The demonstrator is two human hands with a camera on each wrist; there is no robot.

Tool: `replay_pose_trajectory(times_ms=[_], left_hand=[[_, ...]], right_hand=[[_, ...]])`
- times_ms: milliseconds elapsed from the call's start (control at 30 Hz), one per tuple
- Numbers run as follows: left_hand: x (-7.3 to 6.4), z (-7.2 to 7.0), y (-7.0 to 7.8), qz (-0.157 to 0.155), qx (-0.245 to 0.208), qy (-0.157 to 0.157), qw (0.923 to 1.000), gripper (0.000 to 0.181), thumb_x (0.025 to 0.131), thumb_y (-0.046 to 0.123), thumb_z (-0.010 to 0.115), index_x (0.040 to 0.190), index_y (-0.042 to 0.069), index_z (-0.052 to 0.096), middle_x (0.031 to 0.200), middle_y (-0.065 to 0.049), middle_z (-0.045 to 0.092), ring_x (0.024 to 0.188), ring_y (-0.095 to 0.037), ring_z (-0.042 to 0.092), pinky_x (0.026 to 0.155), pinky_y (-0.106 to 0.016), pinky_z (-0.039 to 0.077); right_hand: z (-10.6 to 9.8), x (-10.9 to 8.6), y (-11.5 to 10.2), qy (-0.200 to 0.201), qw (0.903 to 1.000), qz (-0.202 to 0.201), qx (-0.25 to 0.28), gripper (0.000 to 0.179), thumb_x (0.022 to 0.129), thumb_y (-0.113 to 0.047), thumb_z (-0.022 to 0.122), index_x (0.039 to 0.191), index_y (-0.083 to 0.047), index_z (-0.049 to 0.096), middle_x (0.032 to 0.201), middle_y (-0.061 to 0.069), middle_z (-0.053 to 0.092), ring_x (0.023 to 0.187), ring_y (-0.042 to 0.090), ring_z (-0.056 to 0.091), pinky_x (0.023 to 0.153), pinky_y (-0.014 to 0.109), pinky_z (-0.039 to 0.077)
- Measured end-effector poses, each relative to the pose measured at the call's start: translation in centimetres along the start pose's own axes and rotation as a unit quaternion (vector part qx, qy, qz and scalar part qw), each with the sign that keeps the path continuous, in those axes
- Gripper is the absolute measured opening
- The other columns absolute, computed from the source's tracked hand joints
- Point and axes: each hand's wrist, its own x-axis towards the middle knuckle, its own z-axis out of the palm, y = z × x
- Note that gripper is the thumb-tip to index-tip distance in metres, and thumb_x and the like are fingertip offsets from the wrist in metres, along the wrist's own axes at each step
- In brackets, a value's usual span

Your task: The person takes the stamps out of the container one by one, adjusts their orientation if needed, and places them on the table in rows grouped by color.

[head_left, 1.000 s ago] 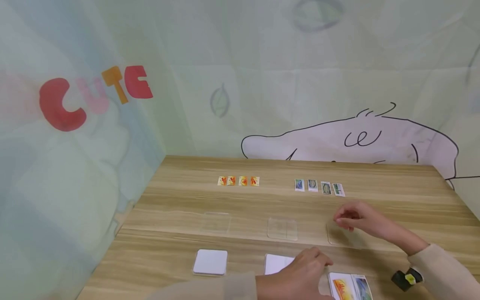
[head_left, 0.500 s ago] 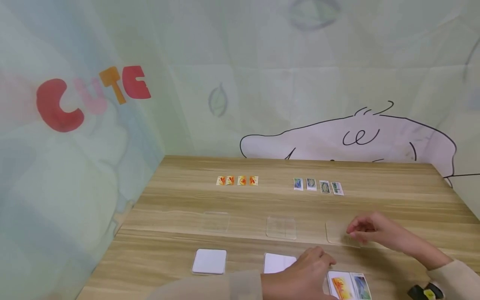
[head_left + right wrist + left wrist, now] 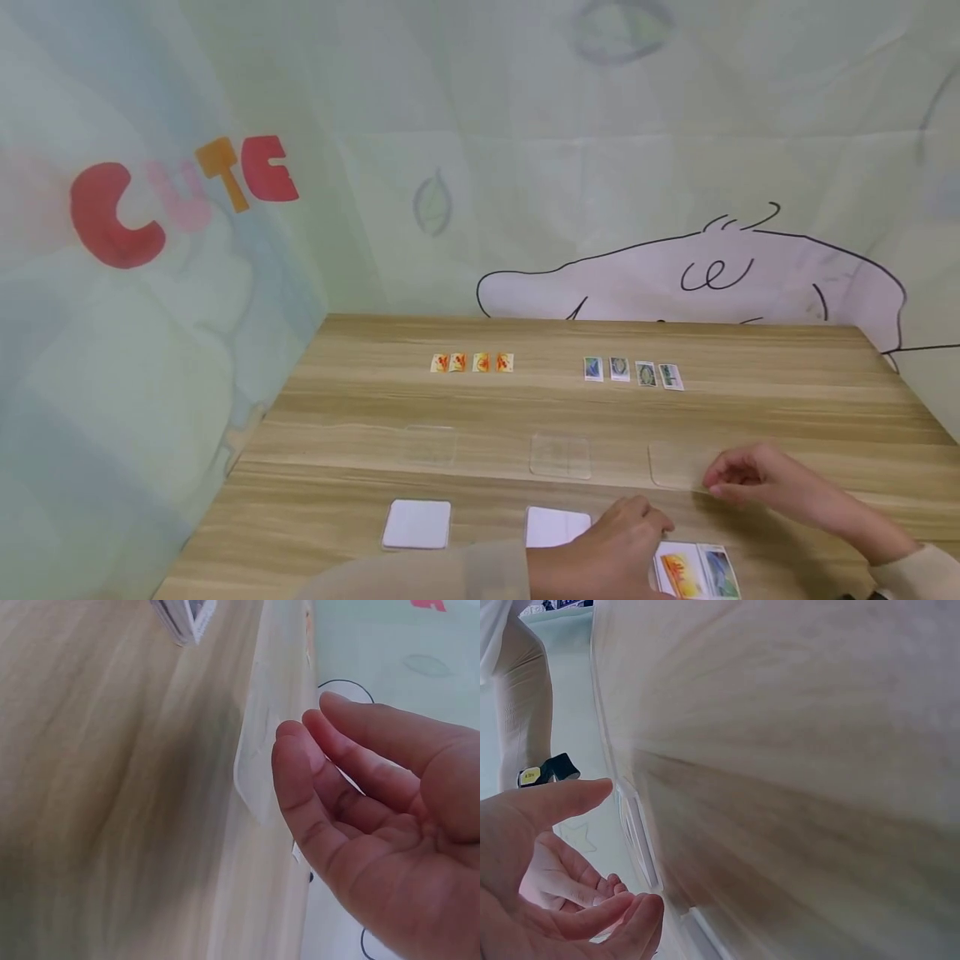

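My left hand (image 3: 611, 550) is at the table's front, just left of a white square tile (image 3: 696, 547) bearing an orange picture (image 3: 682, 573) and a blue-green picture (image 3: 721, 573). In the left wrist view its thumb and fingers are spread apart with nothing between them; whether it touches the tile cannot be told. My right hand (image 3: 776, 483) hovers beside the near right corner of a clear square plate (image 3: 675, 467). Loosely bent fingers (image 3: 296, 780) hold nothing in the right wrist view, and the clear plate (image 3: 255, 757) lies beyond them.
Two more clear plates, the middle one (image 3: 561, 457) and the left one (image 3: 427, 446), lie on the wooden table (image 3: 337, 492). Nearer are two plain white tiles (image 3: 416, 523). Several small orange cards (image 3: 482, 362) and blue-green cards (image 3: 618, 369) lie in rows behind.
My right hand has moved right and nearer, from above the right clear plate to beside its near corner. The left hand stays almost in place.
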Motion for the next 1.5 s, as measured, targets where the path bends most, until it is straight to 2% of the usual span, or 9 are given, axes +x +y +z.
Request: replay_pose_trajectory(times_ms=[300,533,833,1067,1500], left_hand=[[0.3,0.3,0.0,0.007,0.01,0.01,0.9999,0.074,0.074,0.061,0.079,0.125,0.01,0.063,0.11,0.007,0.057,0.1,-0.001,0.045,0.089,-0.013,0.038],[0.6,0.4,0.2,0.006,0.021,0.013,0.9997,0.073,0.073,0.061,0.081,0.124,0.012,0.065,0.109,0.009,0.057,0.1,-0.001,0.045,0.086,-0.012,0.037],[0.7,0.7,0.3,0.001,0.035,0.011,0.9993,0.072,0.07,0.06,0.083,0.123,0.015,0.066,0.107,0.01,0.057,0.099,-0.002,0.045,0.085,-0.012,0.037],[0.8,0.8,0.4,0.0,0.05,0.011,0.9987,0.07,0.071,0.058,0.084,0.123,0.016,0.066,0.108,0.01,0.057,0.1,-0.002,0.045,0.086,-0.012,0.037],[0.7,0.7,0.3,-0.003,0.048,0.004,0.9988,0.069,0.072,0.06,0.082,0.123,0.016,0.066,0.107,0.01,0.056,0.099,-0.002,0.045,0.086,-0.013,0.037]], right_hand=[[0.6,-0.8,0.4,-0.015,0.9999,0.001,-0.006,0.005,0.091,0.003,0.066,0.096,0.004,0.068,0.089,0.0,0.071,0.08,0.001,0.061,0.066,0.024,0.053],[1.0,-1.4,0.7,-0.02,0.9995,0.025,0.003,0.007,0.091,-0.001,0.068,0.096,0.003,0.07,0.09,-0.002,0.071,0.079,0.001,0.061,0.065,0.025,0.054],[1.6,-1.5,1.1,-0.019,0.9998,-0.008,0.006,0.008,0.088,0.004,0.07,0.095,0.005,0.069,0.086,-0.004,0.069,0.078,0.0,0.06,0.062,0.025,0.054],[2.0,-1.5,1.0,-0.015,0.9998,-0.009,0.001,0.01,0.088,0.003,0.071,0.097,0.005,0.069,0.085,-0.006,0.068,0.077,0.0,0.059,0.062,0.025,0.053],[2.5,-1.5,0.7,-0.019,0.9997,-0.016,0.001,0.009,0.087,0.004,0.071,0.095,0.003,0.069,0.084,-0.002,0.066,0.077,0.001,0.057,0.06,0.024,0.051]])
